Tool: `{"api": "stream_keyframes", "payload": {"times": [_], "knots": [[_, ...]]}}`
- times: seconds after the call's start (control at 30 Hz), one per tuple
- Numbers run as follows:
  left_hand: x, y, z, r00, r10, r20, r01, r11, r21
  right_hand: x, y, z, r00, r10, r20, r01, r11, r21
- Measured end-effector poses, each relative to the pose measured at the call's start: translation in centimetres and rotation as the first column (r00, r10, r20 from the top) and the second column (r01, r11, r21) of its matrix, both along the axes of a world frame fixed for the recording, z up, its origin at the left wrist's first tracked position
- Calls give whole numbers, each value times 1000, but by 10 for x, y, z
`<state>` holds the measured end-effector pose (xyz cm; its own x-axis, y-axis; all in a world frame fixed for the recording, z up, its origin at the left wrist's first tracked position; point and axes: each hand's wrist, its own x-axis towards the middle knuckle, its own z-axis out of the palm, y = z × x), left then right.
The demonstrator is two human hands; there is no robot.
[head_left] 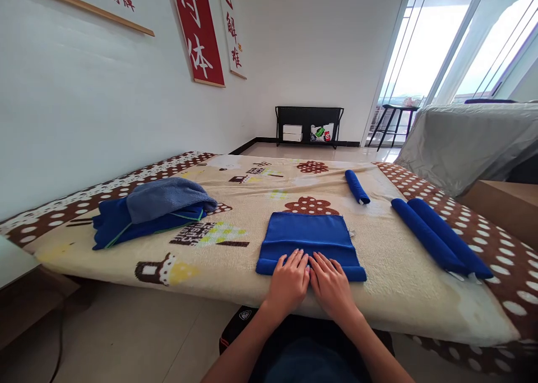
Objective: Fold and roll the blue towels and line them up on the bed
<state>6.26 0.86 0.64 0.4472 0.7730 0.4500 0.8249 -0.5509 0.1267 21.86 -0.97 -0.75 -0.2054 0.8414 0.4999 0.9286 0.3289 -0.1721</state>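
Note:
A blue towel [309,232] lies spread near the front edge of the bed, its near edge rolled into a short tube. My left hand [291,276] rests on the left half of that roll, fingers stretched forward over it. Beside it, almost touching at the thumbs, my right hand [330,279] lies on the right half with its fingers out straight. Both palms face down, and neither hand is wrapped round the cloth. Three blue towels rolled into tubes lie to the right: a short roll [357,187] farther back and two longer rolls [428,234] side by side.
A loose pile of blue and grey-blue towels [153,209] sits on the left of the patterned blanket [235,187]. Along the far wall stands a black rack [310,117] with boxes. Plastic-covered furniture [471,136] and a cardboard box [500,204] are at the right.

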Motion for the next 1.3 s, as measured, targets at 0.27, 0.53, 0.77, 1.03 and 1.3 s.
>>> {"api": "stream_keyframes", "payload": {"times": [0.27, 0.53, 0.77, 1.03, 1.3], "knots": [[-48, 22, -8, 970, 231, 71, -232, 973, 7, 49, 15, -8, 981, -195, 8, 195, 980, -34], [-106, 17, -17, 988, 133, 78, -142, 982, 124, 104, -2, -34, 980, -197, 8, 192, 962, 194], [-110, -4, -11, 999, -49, 11, 46, 977, 208, 121, -27, -43, 996, 2, 94, -38, 924, 381], [-112, -3, -9, 996, -83, 26, 80, 991, 108, 118, -26, -36, 999, -28, 41, 16, 959, 282], [-96, 9, 1, 997, 15, 80, -22, 996, 82, 104, -13, -14, 996, -90, 1, 89, 979, 183]]}}
